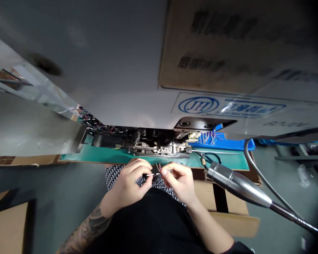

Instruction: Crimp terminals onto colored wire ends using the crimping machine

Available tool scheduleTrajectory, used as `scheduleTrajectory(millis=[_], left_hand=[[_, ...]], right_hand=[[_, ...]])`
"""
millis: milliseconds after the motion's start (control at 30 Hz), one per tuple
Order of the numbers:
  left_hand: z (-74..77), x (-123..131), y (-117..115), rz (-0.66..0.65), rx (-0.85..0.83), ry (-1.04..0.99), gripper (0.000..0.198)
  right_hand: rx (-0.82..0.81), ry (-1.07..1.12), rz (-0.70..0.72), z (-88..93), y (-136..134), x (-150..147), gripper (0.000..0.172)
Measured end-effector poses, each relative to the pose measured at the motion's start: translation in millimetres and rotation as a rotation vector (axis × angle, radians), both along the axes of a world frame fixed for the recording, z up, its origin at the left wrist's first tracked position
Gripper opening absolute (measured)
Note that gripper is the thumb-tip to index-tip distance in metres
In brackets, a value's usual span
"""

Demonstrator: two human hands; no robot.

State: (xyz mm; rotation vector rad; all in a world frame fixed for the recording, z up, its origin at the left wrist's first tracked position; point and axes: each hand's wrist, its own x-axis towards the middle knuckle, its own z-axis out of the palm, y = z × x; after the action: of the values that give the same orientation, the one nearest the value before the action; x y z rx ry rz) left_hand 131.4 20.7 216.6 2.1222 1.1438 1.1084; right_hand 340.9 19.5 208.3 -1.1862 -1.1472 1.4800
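Note:
Close to my lap, both hands work on a thin cable [150, 174] with a whitish jacket. My left hand [134, 178] pinches it between thumb and fingertips. Opposite, my right hand [180, 181] is closed, its thumb and index finger gripping the cable's fine coloured wires [159, 167], some red. A few wire tips stick up between the two hands. Just beyond my fingers lies the front edge of the green bench top [95, 155], with the metal tooling [161, 150] of a large grey machine [127, 77] above it. My fingers hide much of the cable.
The machine body overhangs the bench. Cables with loose wire ends [91, 118] pile up at the left. A blue tray [238, 144] holding wires stands at the right. Black-handled scissors [213, 158] lie near a metal gooseneck lamp [238, 185]. Cardboard [233, 224] is below right.

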Motion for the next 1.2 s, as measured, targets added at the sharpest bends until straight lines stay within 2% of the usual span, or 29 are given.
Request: scheduleTrajectory(millis=[167,367,600,1000,1200], left_hand=[[-7.1,3.6,0.1,0.051,-0.047,0.017,0.014],[-18.6,22.4,6.8,0.195,0.156,0.047,0.016],[-23.0,34.6,10.4,0.277,0.24,0.068,0.018],[-23.6,36.1,13.9,0.313,0.233,0.109,0.018],[-22.1,37.6,13.4,0.33,0.233,0.122,0.017]], right_hand=[[0.032,0.087,-0.132,2.0,1.2,-8.8,0.022],[0.154,0.005,-0.369,3.0,10.0,-22.5,0.02],[0.207,-0.079,-0.477,1.3,20.2,-23.7,0.031],[0.176,-0.091,-0.448,0.0,28.2,-23.6,0.038],[0.129,-0.093,-0.442,5.8,28.4,-24.2,0.039]])
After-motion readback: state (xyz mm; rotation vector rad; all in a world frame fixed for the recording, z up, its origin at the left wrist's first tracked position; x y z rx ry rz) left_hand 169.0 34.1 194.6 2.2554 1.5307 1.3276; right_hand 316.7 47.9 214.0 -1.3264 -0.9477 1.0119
